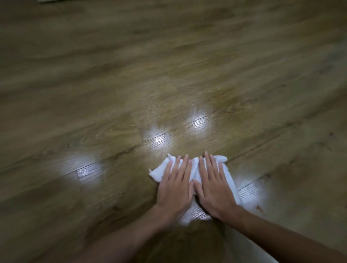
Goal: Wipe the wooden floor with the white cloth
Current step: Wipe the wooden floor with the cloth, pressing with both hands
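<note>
A crumpled white cloth (pixel 159 169) lies flat on the wooden floor (pixel 131 84), low and right of centre. My left hand (pixel 175 187) presses palm-down on the cloth's left half, fingers spread and pointing away from me. Beside it, thumbs almost touching, my right hand (pixel 213 189) presses flat on the right half. Most of the cloth is hidden under the two hands; its edges stick out at the left, the top and the right. Both forearms reach in from the bottom of the view.
Brown wood-grain planks fill the view, with several bright patches of reflected light (pixel 198 123) around the cloth. A small dark speck (pixel 260 208) lies on the floor right of my right wrist. A pale object's edge (pixel 47 0) shows at the top left.
</note>
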